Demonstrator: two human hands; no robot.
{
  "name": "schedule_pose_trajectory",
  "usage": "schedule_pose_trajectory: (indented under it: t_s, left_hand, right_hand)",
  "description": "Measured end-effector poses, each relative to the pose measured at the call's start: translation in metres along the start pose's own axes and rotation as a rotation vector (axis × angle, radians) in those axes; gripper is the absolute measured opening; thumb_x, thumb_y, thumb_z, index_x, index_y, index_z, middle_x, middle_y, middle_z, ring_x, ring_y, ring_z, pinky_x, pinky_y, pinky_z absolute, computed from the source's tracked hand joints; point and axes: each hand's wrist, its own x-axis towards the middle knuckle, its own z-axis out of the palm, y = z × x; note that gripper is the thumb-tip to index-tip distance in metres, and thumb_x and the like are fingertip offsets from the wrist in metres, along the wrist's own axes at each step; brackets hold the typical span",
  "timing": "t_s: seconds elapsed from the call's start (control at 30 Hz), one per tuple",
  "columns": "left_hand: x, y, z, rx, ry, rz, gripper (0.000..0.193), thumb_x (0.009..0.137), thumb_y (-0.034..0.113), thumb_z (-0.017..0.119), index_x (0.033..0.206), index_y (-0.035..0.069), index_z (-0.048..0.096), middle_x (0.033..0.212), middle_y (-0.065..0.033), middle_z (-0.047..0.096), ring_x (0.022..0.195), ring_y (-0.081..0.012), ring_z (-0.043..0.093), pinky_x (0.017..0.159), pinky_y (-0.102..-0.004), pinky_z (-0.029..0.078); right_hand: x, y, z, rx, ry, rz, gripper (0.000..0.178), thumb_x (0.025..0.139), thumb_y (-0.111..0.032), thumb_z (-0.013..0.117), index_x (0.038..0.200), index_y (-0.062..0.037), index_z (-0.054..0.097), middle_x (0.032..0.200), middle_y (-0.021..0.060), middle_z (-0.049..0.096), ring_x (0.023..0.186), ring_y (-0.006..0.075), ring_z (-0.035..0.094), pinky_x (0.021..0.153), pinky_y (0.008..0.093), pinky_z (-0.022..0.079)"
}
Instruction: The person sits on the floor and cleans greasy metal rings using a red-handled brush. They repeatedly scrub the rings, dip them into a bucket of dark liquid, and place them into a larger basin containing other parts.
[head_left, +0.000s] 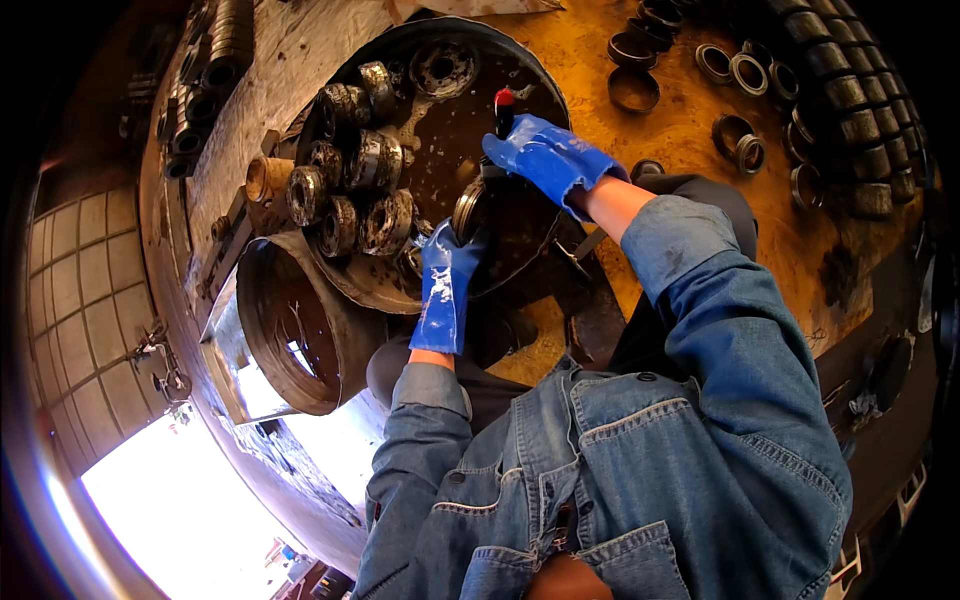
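Over a round metal basin [545, 75] of dark liquid, both my hands work in blue rubber gloves. My left hand [447, 275] is closed on a ribbed metal ring [467, 210], held on edge near the basin's near side. My right hand [555, 158] wraps round a black-handled tool with a red end [504, 105]. The red end points up and away, and the tool's lower part is close to the ring. Whether it touches the ring I cannot tell. Several greasy metal bearings [378, 160] are heaped in the basin's left part, and another bearing [444, 68] lies at its far side.
Loose metal rings [748, 75] lie on the stained yellow-brown surface [690, 150] to the right, beside stacked rows of dark cylindrical parts [860, 125]. A large open drum [290, 325] lies on its side at the left. More stacked parts [228, 45] stand at the far left.
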Motion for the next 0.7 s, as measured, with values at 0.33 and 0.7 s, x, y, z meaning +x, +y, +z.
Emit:
schedule_pose_trajectory:
  t_s: [0.33, 0.7]
  left_hand:
    - [0.077, 0.062, -0.014, 0.300, -0.256, -0.047, 0.054, 0.081, 0.029, 0.077, 0.125, 0.001, 0.065, 0.122, -0.0268, 0.067, 0.114, -0.0405, 0.065, 0.097, -0.0446, 0.053]
    - [0.024, -0.018, 0.010, -0.286, -0.086, -0.010, 0.031, 0.086, 0.019, 0.077, 0.111, 0.002, 0.070, 0.097, -0.0110, 0.076, 0.088, -0.0267, 0.072, 0.083, -0.0395, 0.056]
  right_hand:
    - [0.030, 0.017, 0.000, -0.278, 0.020, 0.000, 0.042, 0.089, -0.043, 0.063, 0.109, -0.0073, 0.072, 0.102, 0.0201, 0.073, 0.097, 0.0369, 0.070, 0.086, 0.0438, 0.054]
    - [0.003, -0.028, -0.003, -0.082, -0.161, -0.254, 0.042, 0.088, -0.044, 0.068, 0.100, -0.0043, 0.071, 0.087, 0.0155, 0.072, 0.080, 0.0288, 0.070, 0.077, 0.0396, 0.056]
